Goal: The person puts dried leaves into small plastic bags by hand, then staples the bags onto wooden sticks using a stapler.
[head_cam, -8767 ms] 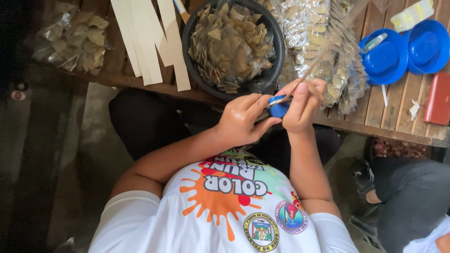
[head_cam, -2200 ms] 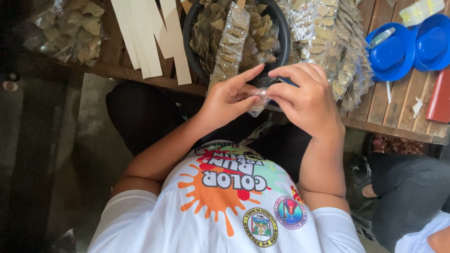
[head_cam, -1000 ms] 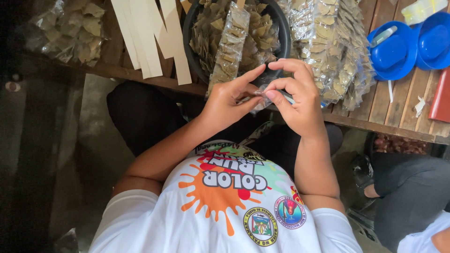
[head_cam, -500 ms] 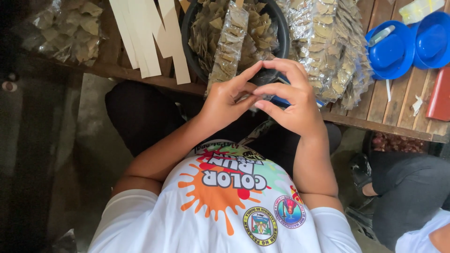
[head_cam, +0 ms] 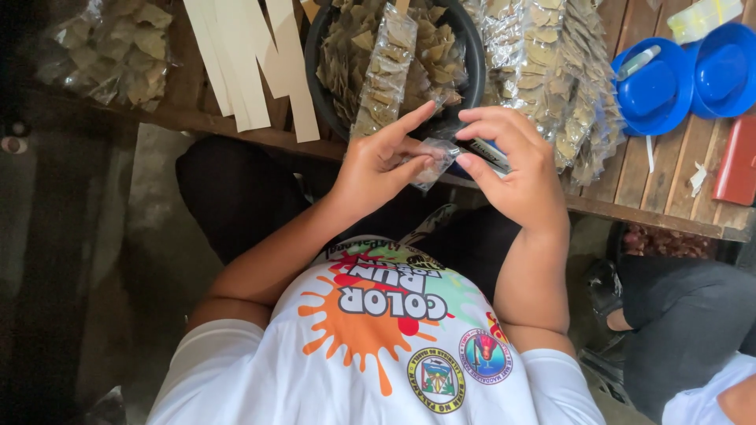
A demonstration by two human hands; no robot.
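Note:
My left hand pinches the lower end of a long clear packet strip filled with dried leaves, which runs up over a black bowl of loose dried leaves. My right hand meets it at the same small clear packet and also grips a dark stapler-like tool against its fingers. Both hands hover at the near edge of the wooden slat table, above my lap.
A heap of filled packet strips lies right of the bowl. Pale card strips and a bag of leaves lie to the left. Two blue dishes and a red object sit at right. Another person's legs are at lower right.
The hands have shifted slightly; my left index finger now points up along the strip, and the small packet shows between the fingertips. Earlier, both hands held a small blue item without the strip.

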